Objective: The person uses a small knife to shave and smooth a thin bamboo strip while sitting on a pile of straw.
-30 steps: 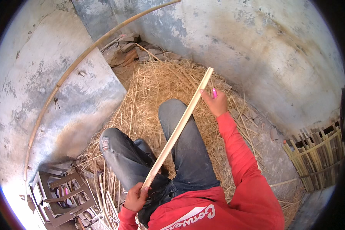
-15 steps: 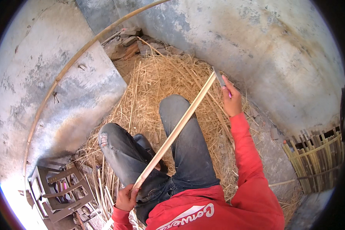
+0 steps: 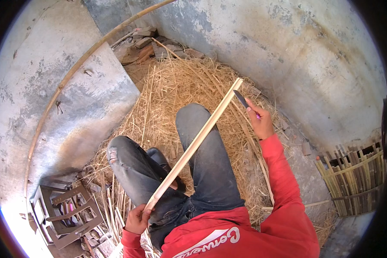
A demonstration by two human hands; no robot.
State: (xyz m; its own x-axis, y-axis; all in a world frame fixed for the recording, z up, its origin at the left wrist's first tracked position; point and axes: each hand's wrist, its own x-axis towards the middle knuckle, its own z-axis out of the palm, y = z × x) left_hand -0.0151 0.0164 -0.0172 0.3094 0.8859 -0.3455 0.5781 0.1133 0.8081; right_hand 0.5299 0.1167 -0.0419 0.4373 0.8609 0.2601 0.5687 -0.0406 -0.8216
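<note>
A long, pale split bamboo strip [image 3: 196,142] slants across my thighs, from near my left hip up to the far right. My left hand [image 3: 137,218] grips its near end, thumb on top. In my right hand [image 3: 260,121] is a knife [image 3: 241,98] with a dark blade and a bit of purple showing at the handle. The blade points up and left, just right of the strip's far end; a small gap seems to part them. My right fingers are wrapped round the handle, which they mostly hide.
Shavings [image 3: 189,81] heap around my legs. Bamboo slats bound like a fence [image 3: 352,182] stand at the right. A dark wooden frame [image 3: 73,210] lies at the lower left. Weathered walls [image 3: 288,56] close in the far side; a long curved pole [image 3: 64,84] leans at the left.
The knife has come away from the strip's far end, moving slightly down, and its blade has tilted further left. My left hand keeps its hold on the strip.
</note>
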